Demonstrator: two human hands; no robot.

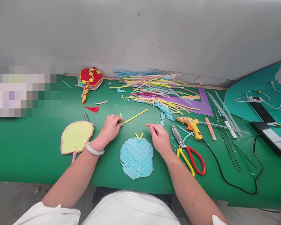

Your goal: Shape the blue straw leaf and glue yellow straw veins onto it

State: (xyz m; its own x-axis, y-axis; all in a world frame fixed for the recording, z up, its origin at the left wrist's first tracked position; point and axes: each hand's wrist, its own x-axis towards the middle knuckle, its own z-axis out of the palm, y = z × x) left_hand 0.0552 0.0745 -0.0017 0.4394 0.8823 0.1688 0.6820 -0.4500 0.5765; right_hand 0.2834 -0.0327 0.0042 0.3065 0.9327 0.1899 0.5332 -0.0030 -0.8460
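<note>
My left hand (111, 128), with a pale bangle at the wrist, pinches a yellow pipe cleaner (135, 116) near its bend. One short end stands up by the fingers and the long end reaches out to the right. My right hand (159, 137) has its fingertips drawn together, apart from that pipe cleaner, with nothing visible in them. Between my forearms lies a rounded light-blue panel (136, 158) made of pipe cleaners laid in a chevron pattern. A small yellow V-shaped piece (139, 136) sits at its top edge.
Left lie a yellow fan (76, 137) with pink rim and a red fan (91, 77) with tassel. Loose pipe cleaners (152, 86) pile up behind. Scissors (186, 150), a corded yellow glue gun (192, 125), thin dark wires (227, 143) and a phone (271, 137) are on the right.
</note>
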